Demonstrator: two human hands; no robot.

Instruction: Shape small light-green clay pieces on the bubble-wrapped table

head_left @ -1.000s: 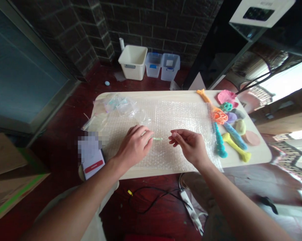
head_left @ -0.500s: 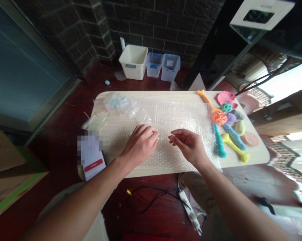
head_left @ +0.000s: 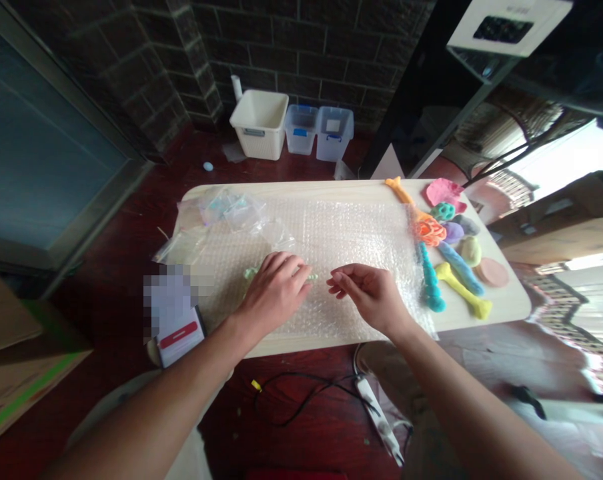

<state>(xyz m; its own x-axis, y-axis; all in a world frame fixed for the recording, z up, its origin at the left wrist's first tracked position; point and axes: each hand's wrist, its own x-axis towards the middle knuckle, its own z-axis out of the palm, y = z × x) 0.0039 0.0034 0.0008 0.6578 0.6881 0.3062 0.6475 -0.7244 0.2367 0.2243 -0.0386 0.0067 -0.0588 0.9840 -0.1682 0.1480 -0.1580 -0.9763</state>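
The table (head_left: 341,191) runs wide in front of the person, and most of its top is covered by a sheet of bubble wrap (head_left: 356,230); loose and bumpy as it looks, it could slide or ruck up if a wrist drags across it, taking along whatever lies on top. Toward the far left, a heap of clear plastic bags (head_left: 244,210) rests partly on the sheet, and a tug there might shift it too. The phone (head_left: 181,341) sits at the table's left end, near the left forearm, where a careless sweep of that arm could knock it. The left hand (head_left: 279,283) is arched low over the sheet, fingers bent downward; I cannot tell whether they are clamped on anything, since the palm side is hidden. The right hand (head_left: 374,293) has thumb and forefinger brought near one another, with nothing clearly visible between them. Well to its right lies a knobbly teal piece (head_left: 430,283), at the sheet's edge. Smallest is the pale green beaded piece (head_left: 252,272): one part shows just left of the left hand, and a little beading peeks out by its fingertips, short of the right hand. Being thin and apparently soft, it could be squashed or bent by too hard a press from above.
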